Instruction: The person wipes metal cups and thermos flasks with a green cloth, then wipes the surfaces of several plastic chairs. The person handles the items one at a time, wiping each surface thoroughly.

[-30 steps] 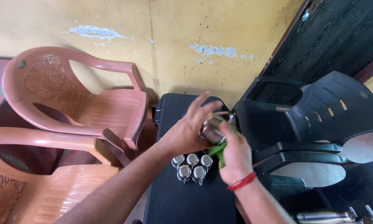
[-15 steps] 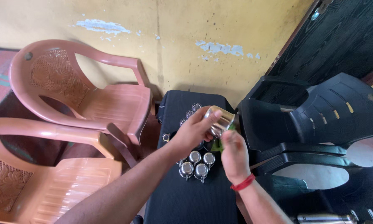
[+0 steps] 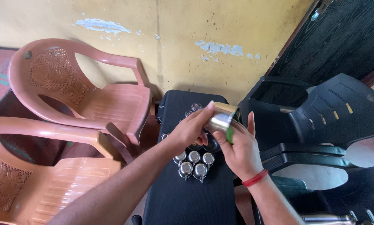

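The left hand [image 3: 191, 131] closes its grip round a steel tumbler [image 3: 221, 117], fingers wrapped about the wall and the mouth tipped toward the right; the right hand [image 3: 240, 151] presses a green scrub pad [image 3: 230, 134] against the tumbler's lower side, its grip pinched on the pad with the fingers partly spread above it; a red band [image 3: 255, 178] circles that wrist. The tumbler is held in the air, above the black tabletop [image 3: 183, 200] and just over a cluster of small steel cups [image 3: 194, 163] that stand close together, some touching; more steel pieces lie farther back on the cloth, too small to tell apart. By the look of it, the step in hand is the rubbing of the tumbler's outside with the pad; the next move would call for a firm hold by the left hand while the piece is turned so the pad meets a fresh part of the wall. Two pink plastic chairs [image 3: 112, 104] stand to the left; stacked black chairs [image 3: 320, 116] to the right.
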